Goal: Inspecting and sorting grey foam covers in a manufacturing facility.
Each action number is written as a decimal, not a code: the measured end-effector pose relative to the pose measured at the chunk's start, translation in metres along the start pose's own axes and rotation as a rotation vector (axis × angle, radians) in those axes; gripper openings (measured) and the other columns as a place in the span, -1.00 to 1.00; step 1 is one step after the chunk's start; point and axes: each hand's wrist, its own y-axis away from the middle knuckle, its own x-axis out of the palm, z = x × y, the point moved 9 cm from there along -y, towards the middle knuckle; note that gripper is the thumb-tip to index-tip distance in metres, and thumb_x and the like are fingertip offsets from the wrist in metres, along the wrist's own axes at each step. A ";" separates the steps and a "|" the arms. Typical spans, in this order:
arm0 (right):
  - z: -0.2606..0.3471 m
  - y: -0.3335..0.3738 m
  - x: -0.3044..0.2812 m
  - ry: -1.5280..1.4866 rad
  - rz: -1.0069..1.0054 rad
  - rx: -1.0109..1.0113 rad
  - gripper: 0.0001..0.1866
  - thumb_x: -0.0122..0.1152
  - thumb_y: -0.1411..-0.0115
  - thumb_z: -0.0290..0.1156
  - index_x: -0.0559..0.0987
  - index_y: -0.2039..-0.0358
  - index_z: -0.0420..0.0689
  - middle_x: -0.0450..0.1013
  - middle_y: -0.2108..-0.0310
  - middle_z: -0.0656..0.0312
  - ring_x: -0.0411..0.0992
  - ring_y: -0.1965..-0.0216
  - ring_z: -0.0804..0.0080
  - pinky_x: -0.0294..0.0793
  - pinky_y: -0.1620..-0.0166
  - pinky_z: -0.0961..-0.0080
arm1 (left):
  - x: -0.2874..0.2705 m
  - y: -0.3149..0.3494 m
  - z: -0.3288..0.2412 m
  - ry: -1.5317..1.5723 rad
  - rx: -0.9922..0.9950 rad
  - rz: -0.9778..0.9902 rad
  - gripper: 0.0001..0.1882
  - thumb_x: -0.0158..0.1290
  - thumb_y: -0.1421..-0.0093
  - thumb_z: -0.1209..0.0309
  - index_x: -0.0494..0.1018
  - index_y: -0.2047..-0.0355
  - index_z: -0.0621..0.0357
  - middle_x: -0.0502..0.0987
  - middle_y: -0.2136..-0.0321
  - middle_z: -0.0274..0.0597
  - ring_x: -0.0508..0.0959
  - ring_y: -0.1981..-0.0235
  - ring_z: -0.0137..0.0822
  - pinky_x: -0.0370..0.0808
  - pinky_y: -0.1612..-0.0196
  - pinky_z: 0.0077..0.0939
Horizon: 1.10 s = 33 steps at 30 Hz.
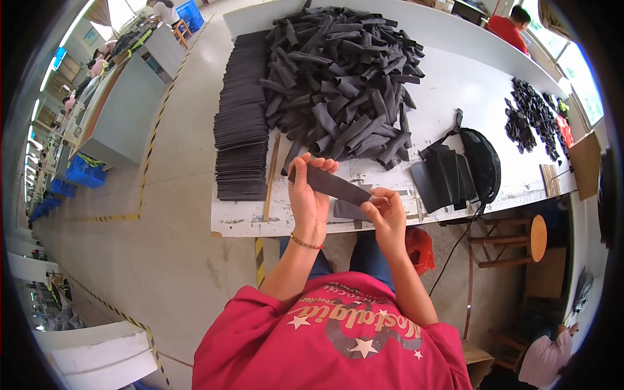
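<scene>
A dark grey fabric strip (335,186) is stretched between my two hands, just above the table's front edge. My left hand (309,195) grips its left end, thumb on top and fingers behind. The right end is pinched between the thumb and fingers of my right hand (387,216). Beneath it, another flat dark piece (349,210) lies on the white table. Beyond my hands rises a big loose heap of similar dark fabric pieces (344,84). To its left stands a long, neat row of stacked flat pieces (240,123).
A wooden stick (271,179) lies beside the stacked row. On the right are flat dark panels (445,179), a black pouch (481,162) and a pile of small black parts (536,120). A wooden stool (536,238) stands right of the table. Other people work farther off.
</scene>
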 end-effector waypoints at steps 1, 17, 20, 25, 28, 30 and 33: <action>-0.016 -0.002 -0.001 -0.187 0.020 0.218 -0.82 0.24 -0.18 -0.45 0.51 0.27 -0.27 0.42 0.28 0.21 0.40 0.26 0.51 0.43 0.19 0.59 | 0.006 0.001 -0.001 -0.046 0.012 0.037 -0.74 -0.02 -0.33 0.22 0.43 0.20 0.17 0.57 0.42 -0.13 0.58 0.34 -0.19 0.52 0.07 -0.16; 0.050 0.003 -0.001 0.602 -0.003 -0.734 -0.72 0.39 0.10 -0.54 0.56 0.32 -0.20 0.45 0.37 0.24 0.41 0.38 0.26 0.40 0.30 0.36 | -0.031 0.023 0.040 -0.234 -0.305 -0.182 -0.80 0.11 -0.25 0.36 0.48 0.20 0.22 0.56 0.31 -0.23 0.57 0.25 -0.27 0.52 0.05 -0.26; 0.042 0.007 0.005 0.706 0.185 -0.830 -0.61 0.44 0.15 -0.44 0.58 0.24 -0.21 0.46 0.25 0.25 0.42 0.28 0.24 0.41 0.20 0.31 | -0.030 0.022 0.046 -0.322 -0.335 -0.110 -0.83 0.16 -0.18 0.50 0.47 0.25 0.31 0.57 0.31 -0.15 0.61 0.30 -0.28 0.62 0.18 -0.38; -0.020 -0.022 -0.033 0.067 0.143 -0.015 -0.62 0.31 -0.11 -0.40 0.54 0.07 -0.27 0.47 0.12 0.11 0.46 0.17 0.33 0.42 0.05 0.43 | -0.029 0.014 0.037 -0.359 -0.259 -0.104 -0.84 0.17 -0.15 0.56 0.49 0.26 0.35 0.58 0.33 -0.08 0.62 0.34 -0.26 0.65 0.20 -0.38; -0.070 -0.011 -0.031 -0.312 0.127 0.393 -0.68 0.14 -0.30 -0.31 0.52 0.09 -0.33 0.50 0.18 0.11 0.49 0.26 0.49 0.45 0.09 0.54 | -0.024 0.015 0.045 -0.384 -0.260 -0.063 -0.83 0.18 -0.16 0.52 0.49 0.26 0.35 0.58 0.33 -0.09 0.62 0.35 -0.27 0.64 0.21 -0.39; -0.075 -0.007 -0.025 -0.281 0.126 0.426 -0.73 0.17 -0.28 -0.36 0.54 0.13 -0.31 0.53 0.33 0.19 0.50 0.35 0.51 0.47 0.17 0.57 | -0.022 0.017 0.050 -0.395 -0.258 -0.044 -0.82 0.18 -0.17 0.48 0.49 0.27 0.34 0.58 0.35 -0.11 0.61 0.36 -0.29 0.64 0.22 -0.40; -0.082 -0.005 -0.024 -0.388 0.057 0.465 -0.80 0.19 -0.25 -0.41 0.55 0.20 -0.28 0.53 0.42 0.24 0.49 0.40 0.55 0.47 0.25 0.63 | -0.034 0.035 0.075 -0.523 -0.476 -0.012 -0.72 0.24 -0.15 0.31 0.50 0.30 0.29 0.56 0.43 -0.18 0.58 0.43 -0.37 0.61 0.31 -0.49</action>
